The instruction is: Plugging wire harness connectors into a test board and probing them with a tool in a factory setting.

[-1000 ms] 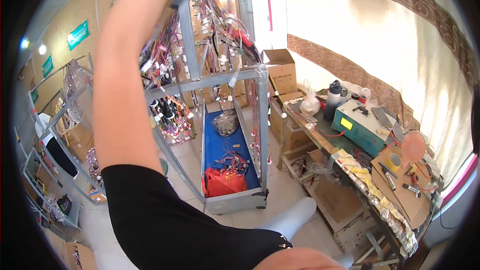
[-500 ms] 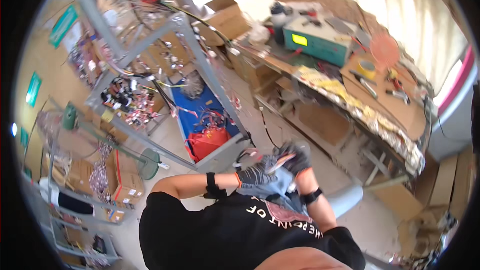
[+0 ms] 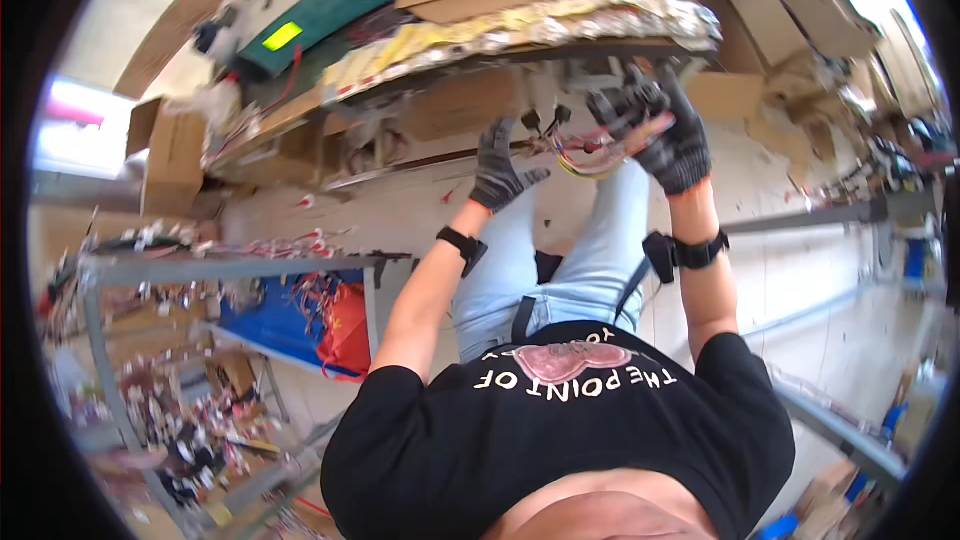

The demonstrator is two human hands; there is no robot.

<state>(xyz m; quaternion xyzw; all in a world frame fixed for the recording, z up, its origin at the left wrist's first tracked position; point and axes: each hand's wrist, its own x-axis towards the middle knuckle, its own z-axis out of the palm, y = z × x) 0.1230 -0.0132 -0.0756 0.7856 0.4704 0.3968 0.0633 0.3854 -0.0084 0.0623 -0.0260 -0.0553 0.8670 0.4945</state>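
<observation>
Trailing from right fingers (image 3: 675,100) (seemingly pinching it, though blurred) toward spread left fingers (image 3: 494,140), a wire bundle (image 3: 634,143).

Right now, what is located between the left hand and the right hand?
In the head view, coloured wires with dark connectors are between the open left hand and the right hand, which holds the wires.

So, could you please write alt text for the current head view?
The dark-grey-gloved right hand holds a bundle of thin multicoloured wires; the left hand, gloved alike, is open beside them. Beyond is a long workbench with a pale, crinkled edge.
</observation>
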